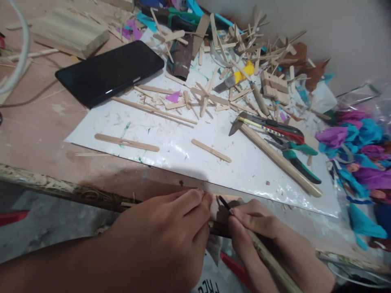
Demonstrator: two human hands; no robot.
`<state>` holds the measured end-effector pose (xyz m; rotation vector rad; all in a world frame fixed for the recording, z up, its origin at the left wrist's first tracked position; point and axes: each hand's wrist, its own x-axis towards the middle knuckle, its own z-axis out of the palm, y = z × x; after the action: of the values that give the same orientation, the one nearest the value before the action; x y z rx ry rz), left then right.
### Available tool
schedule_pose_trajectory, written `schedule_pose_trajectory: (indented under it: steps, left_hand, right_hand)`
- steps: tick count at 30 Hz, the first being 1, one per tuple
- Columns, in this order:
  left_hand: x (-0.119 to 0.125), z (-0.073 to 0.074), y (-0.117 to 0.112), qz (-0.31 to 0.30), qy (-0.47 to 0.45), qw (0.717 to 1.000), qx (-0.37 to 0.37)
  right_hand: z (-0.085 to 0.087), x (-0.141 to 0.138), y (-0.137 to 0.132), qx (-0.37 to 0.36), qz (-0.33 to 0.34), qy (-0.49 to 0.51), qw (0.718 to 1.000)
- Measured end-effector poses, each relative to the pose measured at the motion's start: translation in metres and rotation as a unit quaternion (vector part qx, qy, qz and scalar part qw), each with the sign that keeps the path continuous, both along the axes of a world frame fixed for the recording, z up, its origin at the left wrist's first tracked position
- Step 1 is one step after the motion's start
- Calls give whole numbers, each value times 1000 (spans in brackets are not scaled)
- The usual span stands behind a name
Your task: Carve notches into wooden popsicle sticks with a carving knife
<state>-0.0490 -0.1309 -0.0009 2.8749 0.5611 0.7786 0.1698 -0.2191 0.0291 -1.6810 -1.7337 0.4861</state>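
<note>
At the table's near edge my left hand is closed, its fingertips pressing a small flat wooden stick piece against the edge. My right hand is closed round a thin tool with a pale wooden handle. The tool's dark tip touches the wooden piece right beside my left fingertips. Most of the wooden piece is hidden under my fingers.
A white sheet covered in shavings carries loose craft sticks, a black phone, a utility knife, green-handled pliers and a long dowel. A heap of stick offcuts lies at the back, coloured paper flowers at right, a wooden block at far left.
</note>
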Motion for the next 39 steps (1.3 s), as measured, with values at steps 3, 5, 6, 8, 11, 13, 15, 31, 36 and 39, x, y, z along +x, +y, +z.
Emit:
schedule_pose_trajectory:
  steps: [3, 5, 6, 8, 11, 13, 15, 31, 36, 39]
  left_hand:
    - [-1, -1, -1, -1, -3, 1000, -5]
    - [-1, -2, -2, 1, -8, 1000, -10]
    - [-1, -2, -3, 3, -12, 1000, -14]
    - [-1, -3, -3, 9, -20, 999, -23]
    - [1, -2, -2, 10, -27, 999, -26]
    - [2, -1, -1, 7, -22, 999, -22]
    - [4, 0, -1, 8, -17, 1000, -14]
    - [-4, -7, -5, -4, -13, 999, -43]
    - [-5, -7, -10, 4, -7, 997, -73]
    - [-8, -6, -9, -9, -25, 996, -81]
  right_hand:
    - [1, -1, 2, -9, 48, -2, 999]
    - [-2, 1, 4, -10, 60, -3, 998]
    - [-4, 3, 5, -3, 60, -4, 998]
    - [-9, 6, 5, 11, 57, -15, 998]
    - [-14, 7, 3, 13, 60, -36, 997]
    - [-14, 5, 2, 13, 61, -37, 997]
    - [-13, 2, 3, 30, 61, -38, 997]
    - [-4, -2, -7, 0, -81, 35, 996]
    - [-5, 6, -5, 17, -114, 18, 993]
    - [-6, 9, -1, 9, -108, 65, 992]
